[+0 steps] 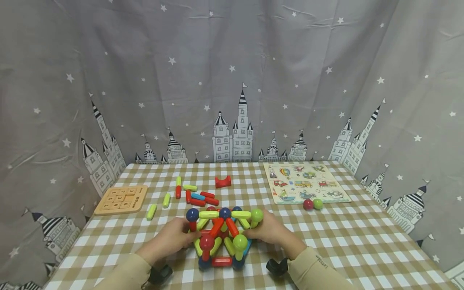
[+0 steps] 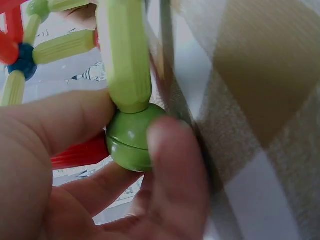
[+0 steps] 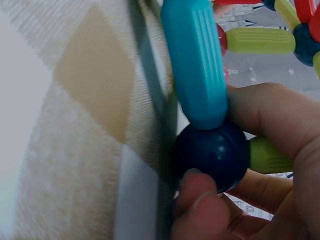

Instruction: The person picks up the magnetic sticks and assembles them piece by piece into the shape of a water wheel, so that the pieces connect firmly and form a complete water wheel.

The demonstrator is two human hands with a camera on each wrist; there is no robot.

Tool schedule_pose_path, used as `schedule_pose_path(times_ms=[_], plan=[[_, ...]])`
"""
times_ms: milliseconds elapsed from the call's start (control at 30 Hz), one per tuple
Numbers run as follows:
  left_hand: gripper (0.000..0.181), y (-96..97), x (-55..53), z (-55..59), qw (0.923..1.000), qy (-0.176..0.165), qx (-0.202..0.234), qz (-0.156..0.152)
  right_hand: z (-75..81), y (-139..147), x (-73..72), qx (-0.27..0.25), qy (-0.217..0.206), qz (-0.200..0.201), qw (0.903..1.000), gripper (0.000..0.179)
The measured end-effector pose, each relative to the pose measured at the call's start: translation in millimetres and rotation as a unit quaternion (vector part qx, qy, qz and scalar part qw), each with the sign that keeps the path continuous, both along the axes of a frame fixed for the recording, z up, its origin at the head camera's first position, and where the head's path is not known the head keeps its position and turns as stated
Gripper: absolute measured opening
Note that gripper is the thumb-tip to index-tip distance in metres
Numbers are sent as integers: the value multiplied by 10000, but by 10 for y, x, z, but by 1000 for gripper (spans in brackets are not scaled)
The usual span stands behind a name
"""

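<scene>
A structure of magnetic rods and balls [image 1: 222,261] stands on the table in front of me, with red, lime and blue rods joining dark blue, red and green balls. My left hand [image 1: 174,237] holds its left side. In the left wrist view, those fingers curl round a green ball [image 2: 131,135] at the end of a lime rod [image 2: 125,60], low by the cloth. On the opposite side my right hand [image 1: 269,228] grips a dark blue ball [image 3: 212,155], from which a light blue rod [image 3: 195,65] extends. The structure's far lower parts are partly hidden.
Loose red, lime and blue magnetic rods [image 1: 197,196] lie behind the structure, near a red curved block [image 1: 222,182]. A wooden number puzzle [image 1: 141,200] sits at left. At right are a picture puzzle board [image 1: 270,177], a red ball [image 1: 308,204] and a green ball [image 1: 317,204].
</scene>
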State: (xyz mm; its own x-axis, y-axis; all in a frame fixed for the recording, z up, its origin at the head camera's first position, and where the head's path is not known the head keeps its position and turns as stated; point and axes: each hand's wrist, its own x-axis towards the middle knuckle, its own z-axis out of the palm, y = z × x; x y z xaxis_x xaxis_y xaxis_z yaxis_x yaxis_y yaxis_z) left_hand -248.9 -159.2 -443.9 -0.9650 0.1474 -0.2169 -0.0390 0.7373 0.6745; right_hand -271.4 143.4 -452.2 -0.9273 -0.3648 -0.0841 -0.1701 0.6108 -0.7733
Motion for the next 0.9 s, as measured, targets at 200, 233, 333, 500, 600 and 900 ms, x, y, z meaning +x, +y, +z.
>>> schedule_pose_path(times_ms=[200, 233, 333, 500, 600, 900], plan=[[46, 52, -43, -43, 9997, 240, -62, 8, -22, -3, -6, 10, -108, -59, 9999, 32], [50, 61, -42, -51, 9997, 263, -18, 21, -19, -6, 1, 52, -121, -76, 9999, 35], [59, 82, 10, -63, 9995, 299, 33, 20, -10, -6, 52, 59, -118, 35, 9999, 34], [53, 81, 202, -27, 9993, 352, 42, -81, 18, 23, 215, -69, -66, 365, 9993, 28], [55, 73, 220, -13, 9989, 455, 75, -120, 21, 30, 230, -82, 3, 341, 9994, 29], [58, 112, 80, -60, 9996, 245, 89, 68, -48, 49, 51, -116, 75, 134, 9998, 32]])
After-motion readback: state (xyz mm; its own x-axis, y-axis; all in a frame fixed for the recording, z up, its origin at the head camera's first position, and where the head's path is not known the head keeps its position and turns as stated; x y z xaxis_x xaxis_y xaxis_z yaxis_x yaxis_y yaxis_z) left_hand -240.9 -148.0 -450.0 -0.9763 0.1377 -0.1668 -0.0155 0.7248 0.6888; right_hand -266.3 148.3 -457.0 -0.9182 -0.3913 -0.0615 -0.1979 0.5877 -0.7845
